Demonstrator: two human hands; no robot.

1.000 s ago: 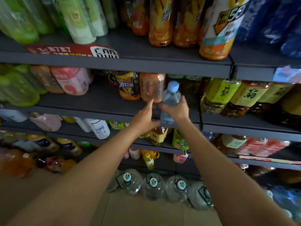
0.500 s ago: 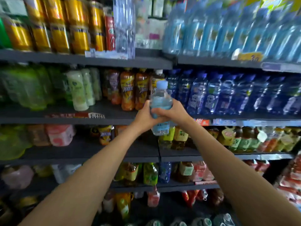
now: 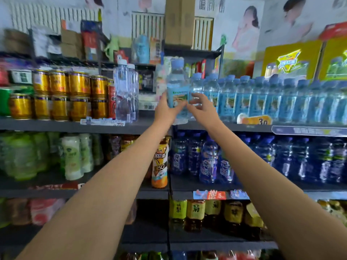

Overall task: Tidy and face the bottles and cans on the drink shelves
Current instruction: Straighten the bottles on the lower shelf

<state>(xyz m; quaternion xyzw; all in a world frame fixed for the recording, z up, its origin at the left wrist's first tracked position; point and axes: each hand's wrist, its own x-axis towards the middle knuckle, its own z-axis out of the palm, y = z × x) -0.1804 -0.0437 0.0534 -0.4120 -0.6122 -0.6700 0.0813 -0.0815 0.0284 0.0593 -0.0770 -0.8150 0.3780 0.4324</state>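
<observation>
Water bottle at the upper shelf's left end
Your left hand (image 3: 165,111) gripped the water bottle (image 3: 178,91); your right hand (image 3: 201,107) hung open. Matching bottles (image 3: 262,98) crowded 3 o'clock, gold cans (image 3: 62,94) 9 o'clock.

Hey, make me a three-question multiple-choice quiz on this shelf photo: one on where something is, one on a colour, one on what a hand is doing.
1. Where is the clear water bottle with the pale blue label between the hands?
A. bottom shelf
B. left end of the row of matching pale blue water bottles
C. among the gold cans

2. What colour is its cap?
A. red
B. pale blue
C. white

3. What is the left hand doing?
A. hanging idle at the side
B. holding the bottle's lower part
C. gripping a gold can

Answers:
1 B, it stands up against the row's leftmost bottles on the dark grey shelf.
2 B, the cap matches the row's caps.
3 B, the thumb and palm wrap the label while the right hand is spread beside it.
</observation>
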